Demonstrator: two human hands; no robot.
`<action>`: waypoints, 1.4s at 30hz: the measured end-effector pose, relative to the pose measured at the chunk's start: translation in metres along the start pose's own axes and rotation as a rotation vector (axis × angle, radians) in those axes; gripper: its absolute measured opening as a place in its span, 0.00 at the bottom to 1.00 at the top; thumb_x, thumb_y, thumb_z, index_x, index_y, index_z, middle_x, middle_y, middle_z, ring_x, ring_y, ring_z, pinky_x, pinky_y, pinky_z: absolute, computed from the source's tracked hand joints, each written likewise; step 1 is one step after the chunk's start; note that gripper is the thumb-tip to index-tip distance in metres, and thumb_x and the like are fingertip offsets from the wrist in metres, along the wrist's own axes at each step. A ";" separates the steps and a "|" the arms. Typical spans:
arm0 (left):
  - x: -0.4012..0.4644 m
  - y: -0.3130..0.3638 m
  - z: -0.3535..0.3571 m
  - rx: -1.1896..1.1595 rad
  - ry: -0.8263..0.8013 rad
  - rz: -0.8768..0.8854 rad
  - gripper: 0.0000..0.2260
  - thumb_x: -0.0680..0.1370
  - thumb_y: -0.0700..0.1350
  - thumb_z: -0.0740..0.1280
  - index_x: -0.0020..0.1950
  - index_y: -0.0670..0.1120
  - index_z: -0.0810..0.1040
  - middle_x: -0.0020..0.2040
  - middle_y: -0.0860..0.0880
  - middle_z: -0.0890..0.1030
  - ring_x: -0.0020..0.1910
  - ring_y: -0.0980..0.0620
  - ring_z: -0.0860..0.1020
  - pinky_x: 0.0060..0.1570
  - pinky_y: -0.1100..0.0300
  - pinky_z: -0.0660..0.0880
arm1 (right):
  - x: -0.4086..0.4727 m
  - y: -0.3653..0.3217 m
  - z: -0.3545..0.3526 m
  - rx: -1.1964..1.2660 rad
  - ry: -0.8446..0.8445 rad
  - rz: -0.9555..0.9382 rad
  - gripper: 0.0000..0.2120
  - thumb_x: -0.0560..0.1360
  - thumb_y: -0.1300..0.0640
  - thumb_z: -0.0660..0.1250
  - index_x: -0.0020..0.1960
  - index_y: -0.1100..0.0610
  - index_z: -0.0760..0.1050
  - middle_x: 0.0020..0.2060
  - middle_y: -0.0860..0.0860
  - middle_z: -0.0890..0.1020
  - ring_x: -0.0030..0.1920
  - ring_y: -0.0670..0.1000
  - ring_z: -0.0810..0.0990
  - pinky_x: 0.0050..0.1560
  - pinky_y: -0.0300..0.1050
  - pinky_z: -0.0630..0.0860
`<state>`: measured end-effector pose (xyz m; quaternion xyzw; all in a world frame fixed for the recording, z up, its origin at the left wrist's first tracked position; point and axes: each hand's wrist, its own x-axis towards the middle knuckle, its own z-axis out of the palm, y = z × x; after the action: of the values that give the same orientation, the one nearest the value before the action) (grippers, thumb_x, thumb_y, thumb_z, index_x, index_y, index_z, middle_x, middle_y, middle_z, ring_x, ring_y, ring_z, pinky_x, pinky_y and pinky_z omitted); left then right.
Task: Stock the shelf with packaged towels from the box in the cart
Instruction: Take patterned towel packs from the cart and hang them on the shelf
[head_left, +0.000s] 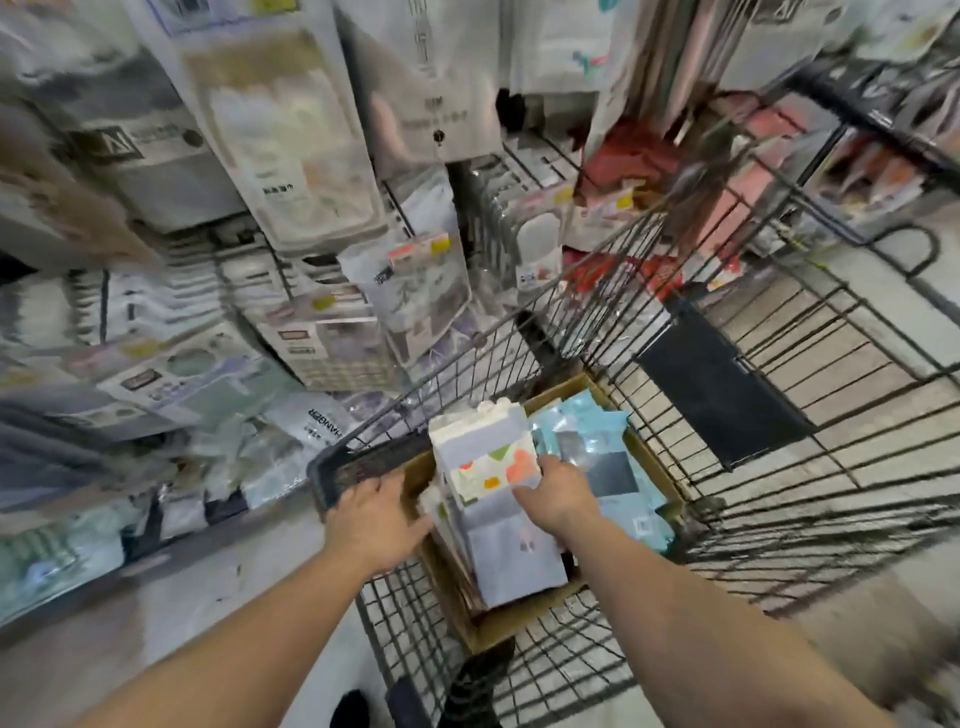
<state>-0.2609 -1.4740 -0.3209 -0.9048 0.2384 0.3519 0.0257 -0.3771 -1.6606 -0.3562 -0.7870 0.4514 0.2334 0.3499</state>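
Shelving fills the left side of your view, packed with packaged goods that are mostly blurred; one white pack low down near the cart reads "HANGER". Moving right, your left hand reaches down at the left edge of the cardboard box, just beside the cart's dark plastic rim. Its fingers lie fairly straight and close together, the tips against the left side of the stack of packaged towels; you cannot tell from here whether the thumb hooks around anything. The box sits inside the wire cart, at its near left corner, and the towel packs stand on edge in it. The front pack is pale lavender with a white band carrying orange, green and yellow shapes, and more packs of the same kind are pressed behind it. Your right hand sits on the right side of that stack, fingers curled over the edge of the front pack and gripping it, the thumb hidden beneath. Just right of your hand, light blue packs lie in the same box, with a grey one among them. Further right, a black panel hangs on the wire side of the cart, and beyond the cart's far side more blurred goods hang on display, red and pink ones among them.
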 end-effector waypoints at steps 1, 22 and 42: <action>0.007 0.002 0.004 -0.022 -0.023 -0.010 0.36 0.77 0.66 0.63 0.80 0.51 0.59 0.77 0.45 0.65 0.75 0.42 0.64 0.71 0.50 0.65 | 0.008 0.000 0.002 0.009 -0.008 0.008 0.24 0.79 0.47 0.62 0.71 0.57 0.67 0.66 0.58 0.75 0.66 0.61 0.73 0.63 0.51 0.72; 0.075 0.041 0.043 -0.993 -0.223 -0.267 0.13 0.79 0.43 0.70 0.63 0.47 0.75 0.63 0.48 0.80 0.53 0.52 0.77 0.52 0.60 0.71 | 0.055 -0.012 0.040 0.027 0.087 0.073 0.16 0.79 0.50 0.57 0.59 0.57 0.75 0.54 0.57 0.77 0.53 0.58 0.78 0.56 0.52 0.78; 0.068 0.014 0.056 -1.119 -0.119 -0.466 0.14 0.78 0.46 0.72 0.60 0.40 0.79 0.54 0.44 0.82 0.42 0.50 0.78 0.46 0.58 0.73 | 0.044 -0.007 0.017 0.322 -0.020 0.061 0.17 0.79 0.47 0.65 0.61 0.56 0.78 0.55 0.54 0.81 0.57 0.56 0.79 0.57 0.47 0.73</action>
<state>-0.2582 -1.5023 -0.4052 -0.7882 -0.1890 0.4589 -0.3639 -0.3504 -1.6695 -0.3944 -0.7043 0.5031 0.1763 0.4688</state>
